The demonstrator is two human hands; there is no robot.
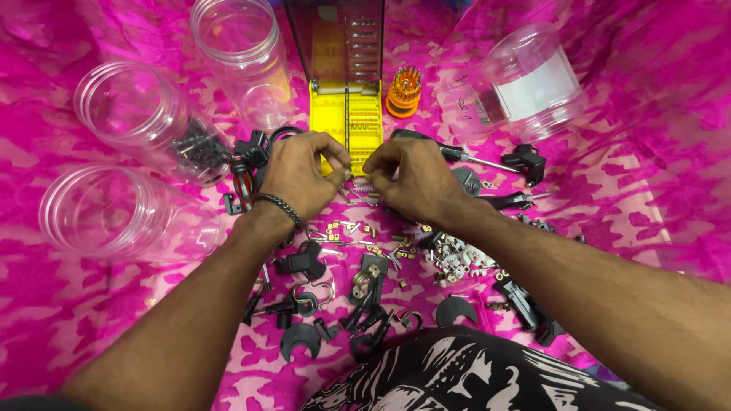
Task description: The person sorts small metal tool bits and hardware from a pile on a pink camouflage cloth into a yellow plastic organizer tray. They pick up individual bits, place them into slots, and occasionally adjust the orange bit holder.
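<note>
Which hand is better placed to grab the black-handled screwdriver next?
Probably the right hand: the screwdriver lies just beyond its knuckles, while the left hand sits across the yellow case.

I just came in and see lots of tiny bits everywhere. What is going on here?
A person sits over a pink patterned cloth strewn with small hardware. The left hand and right hand are pinched close together above the pile, in front of a yellow parts tray. What they pinch is too small to tell. Clear plastic jars lie around, and an orange bit holder stands by the tray.
</note>
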